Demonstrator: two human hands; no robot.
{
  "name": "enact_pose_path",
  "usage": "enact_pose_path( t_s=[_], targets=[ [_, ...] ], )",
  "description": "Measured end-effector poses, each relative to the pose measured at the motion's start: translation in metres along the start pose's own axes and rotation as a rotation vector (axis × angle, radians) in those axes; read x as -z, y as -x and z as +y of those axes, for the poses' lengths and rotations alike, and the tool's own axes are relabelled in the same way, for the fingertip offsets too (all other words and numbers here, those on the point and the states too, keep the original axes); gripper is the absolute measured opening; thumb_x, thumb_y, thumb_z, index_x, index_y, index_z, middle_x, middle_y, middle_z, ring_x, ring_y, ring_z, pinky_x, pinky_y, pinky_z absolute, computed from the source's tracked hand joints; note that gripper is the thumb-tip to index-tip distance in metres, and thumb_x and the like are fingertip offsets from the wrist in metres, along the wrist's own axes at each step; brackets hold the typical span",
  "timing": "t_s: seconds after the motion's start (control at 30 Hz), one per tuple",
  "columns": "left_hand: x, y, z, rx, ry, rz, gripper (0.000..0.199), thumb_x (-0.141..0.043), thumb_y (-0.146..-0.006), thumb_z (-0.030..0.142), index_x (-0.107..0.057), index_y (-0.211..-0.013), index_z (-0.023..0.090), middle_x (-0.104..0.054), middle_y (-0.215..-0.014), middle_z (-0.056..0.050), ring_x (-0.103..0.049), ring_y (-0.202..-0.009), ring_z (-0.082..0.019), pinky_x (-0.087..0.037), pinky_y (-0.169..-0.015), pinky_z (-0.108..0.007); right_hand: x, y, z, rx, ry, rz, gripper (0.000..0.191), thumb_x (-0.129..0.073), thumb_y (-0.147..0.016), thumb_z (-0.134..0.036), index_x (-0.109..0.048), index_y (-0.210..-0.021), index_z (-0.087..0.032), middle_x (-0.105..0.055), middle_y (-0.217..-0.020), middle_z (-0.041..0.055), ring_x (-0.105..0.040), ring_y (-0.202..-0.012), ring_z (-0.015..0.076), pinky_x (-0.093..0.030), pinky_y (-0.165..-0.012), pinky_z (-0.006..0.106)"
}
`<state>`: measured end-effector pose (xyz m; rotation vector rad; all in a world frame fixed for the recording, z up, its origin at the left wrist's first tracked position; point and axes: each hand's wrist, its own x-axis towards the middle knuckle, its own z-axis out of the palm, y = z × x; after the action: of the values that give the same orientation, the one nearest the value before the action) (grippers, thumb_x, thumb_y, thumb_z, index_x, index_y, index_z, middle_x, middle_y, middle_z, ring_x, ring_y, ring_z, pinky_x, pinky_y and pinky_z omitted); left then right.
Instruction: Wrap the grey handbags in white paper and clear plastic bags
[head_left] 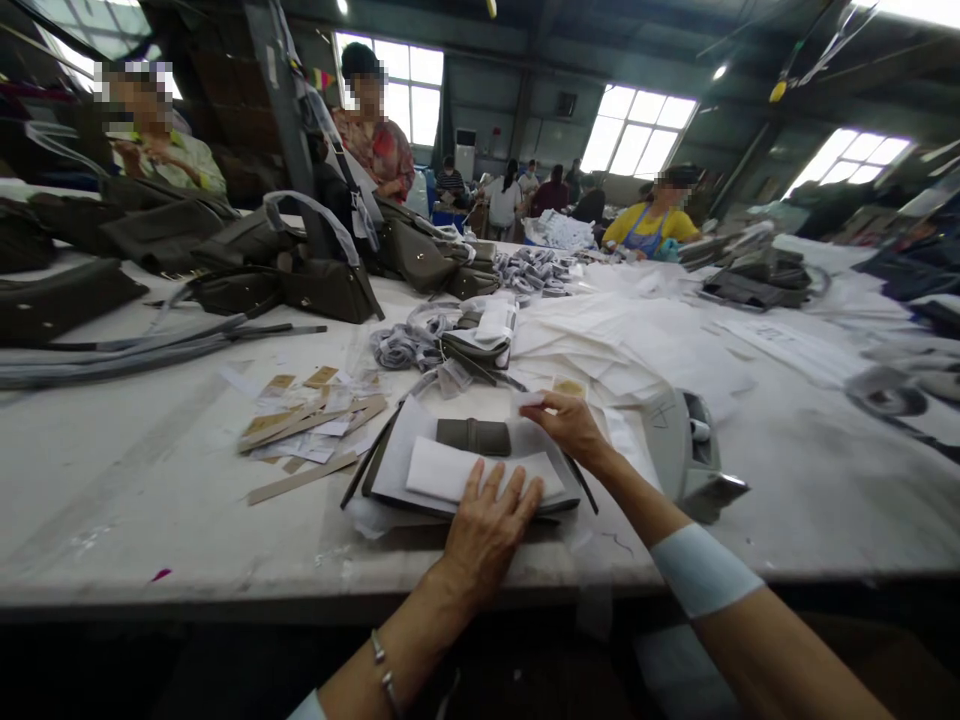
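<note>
A dark olive bag [381, 452] lies on the table before me, with white tissue paper [401, 440] spread over it. A folded white sheet [435, 470] rests on the tissue, under the spread fingers of my left hand [491, 525], which press it flat. Just beyond the sheet, an olive flap or strap piece [472, 437] shows on the paper. My right hand [574, 428] is at the bag's far right corner, thumb and fingers pinching a small whitish piece [529, 399]. Whether that piece is tape or paper I cannot tell.
Right of the bag stands a grey tape dispenser [667, 450]. Paper strips and tags [319, 425] lie to the left. Behind are wrapped straps [409, 343], a small dark bag [480, 350], white sheets [600, 345] and several dark bags [322, 285]. Co-workers [375, 150] stand across the table.
</note>
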<state>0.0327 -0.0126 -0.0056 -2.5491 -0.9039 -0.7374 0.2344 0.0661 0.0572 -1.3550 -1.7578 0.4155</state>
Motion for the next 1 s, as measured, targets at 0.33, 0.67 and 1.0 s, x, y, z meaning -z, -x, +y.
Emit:
enact_pose_path(
  t_s=[0.33, 0.67, 1.0],
  targets=[
    [0.003, -0.003, -0.001, 0.038, 0.105, 0.045, 0.045, -0.026, -0.097, 0.009, -0.048, -0.136, 0.006, -0.066, -0.124, -0.012, -0.058, -0.12, -0.019, -0.033, -0.115, -0.038, 0.024, 0.09, -0.019, 0.348, 0.384, -0.068, 0.02, -0.054, -0.09, -0.01, -0.069, -0.093, -0.023, -0.073, -0.086, 0.0018, -0.065, -0.082, 0.0175, -0.042, -0.099, 0.042],
    [0.004, -0.002, -0.002, 0.014, 0.128, -0.024, 0.042, -0.037, -0.098, 0.018, -0.049, -0.139, 0.018, -0.063, -0.131, -0.008, -0.056, -0.121, -0.022, -0.035, -0.112, -0.042, 0.02, 0.112, -0.062, 0.364, 0.409, -0.059, 0.014, -0.059, -0.087, -0.013, -0.067, -0.083, -0.023, -0.068, -0.076, 0.0003, -0.063, -0.081, 0.0173, -0.039, -0.104, 0.044],
    [0.006, -0.002, -0.005, -0.023, 0.133, -0.072, 0.048, -0.04, -0.093, 0.011, -0.048, -0.14, 0.016, -0.061, -0.133, -0.01, -0.055, -0.123, -0.023, -0.036, -0.111, -0.044, 0.061, 0.235, -0.002, 0.2, 0.664, -0.226, 0.066, -0.068, -0.082, -0.028, -0.045, -0.143, -0.022, -0.051, -0.144, 0.0115, -0.044, -0.134, 0.031, -0.04, -0.109, 0.049]
  ],
)
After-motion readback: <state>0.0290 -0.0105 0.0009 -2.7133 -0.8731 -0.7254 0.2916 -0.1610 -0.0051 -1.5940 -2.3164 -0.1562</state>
